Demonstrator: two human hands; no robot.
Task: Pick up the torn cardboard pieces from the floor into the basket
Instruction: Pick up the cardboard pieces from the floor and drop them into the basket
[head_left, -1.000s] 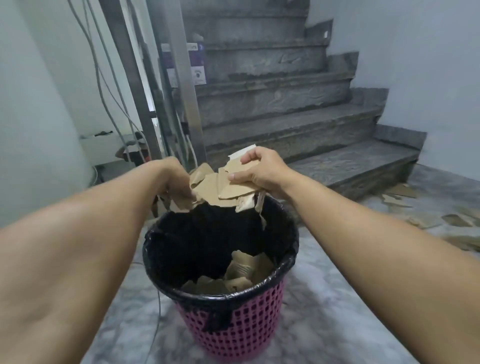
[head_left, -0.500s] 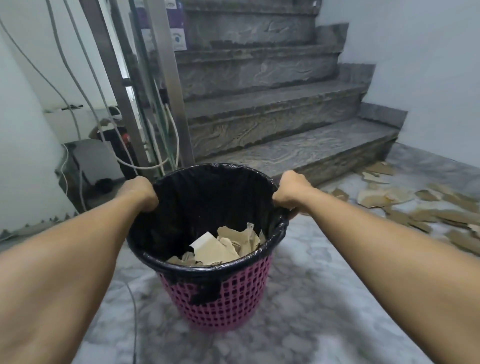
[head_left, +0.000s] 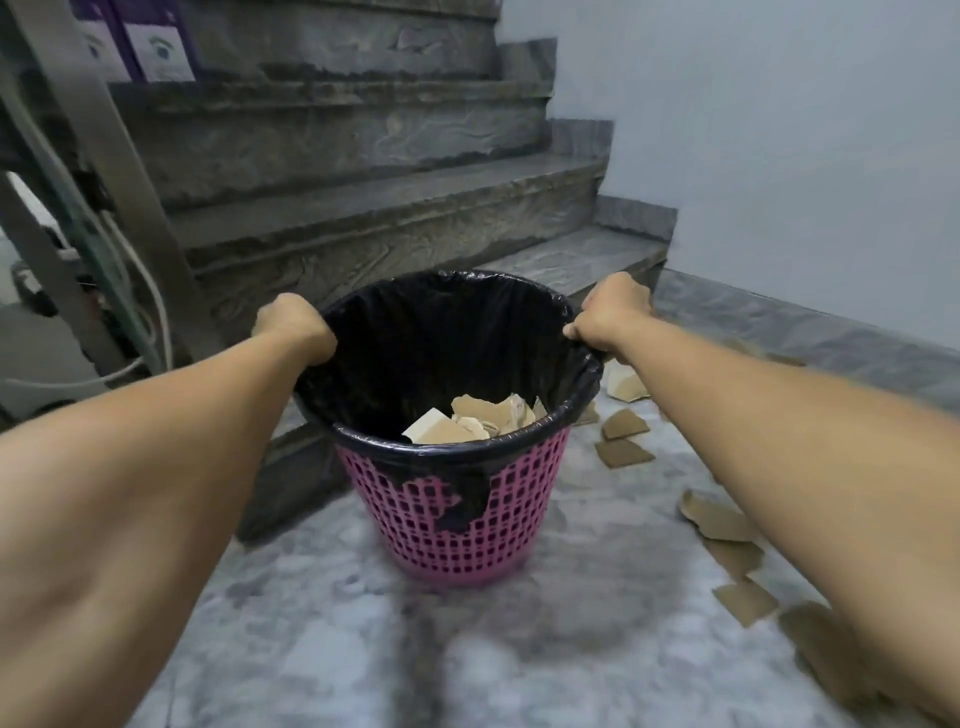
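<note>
Gripping the left rim, the left hand (head_left: 293, 325) is curling its fingers over the black liner of the pink plastic lattice basket (head_left: 449, 512), which is standing on the grey marble floor (head_left: 322, 639) and holding several scraps; the right hand (head_left: 613, 314) is clutching the opposite rim. Torn brown cardboard pieces (head_left: 621, 434) are lying scattered to the right, likely light and stiff, best pinched by an edge. Forearms are hiding some, and fingertips are tucked from sight
</note>
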